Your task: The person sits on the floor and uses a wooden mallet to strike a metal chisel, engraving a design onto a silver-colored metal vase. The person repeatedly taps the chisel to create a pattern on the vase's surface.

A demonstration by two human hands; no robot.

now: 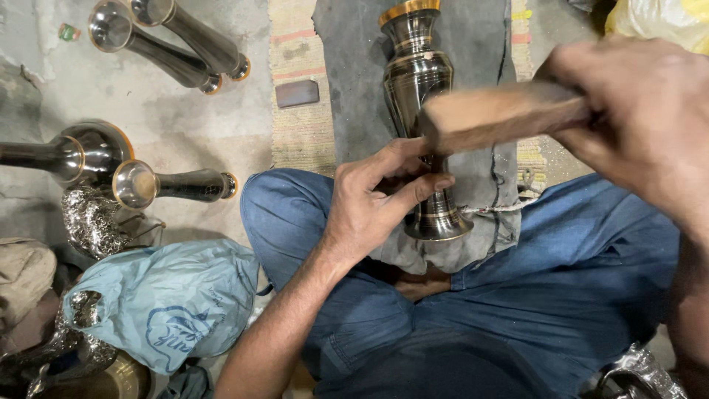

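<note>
My left hand [377, 203] grips the vase [421, 111]; right hand [635, 111] clenches the mallet [502, 114]. A skewed blow could dent it.

Dark metal vases [173, 46] lie on concrete floor [185, 118]; blue plastic bag [166, 303] nearby, woven mat [299, 96] behind.

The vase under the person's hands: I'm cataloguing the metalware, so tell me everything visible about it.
The vase looks like dark polished metal with thin engraved bands and a golden rim. It lies lengthwise on a grey cloth over the person's lap, flared foot toward them. The left hand grips its narrow waist; the right hand holds a blurred wooden tool over it.
</note>
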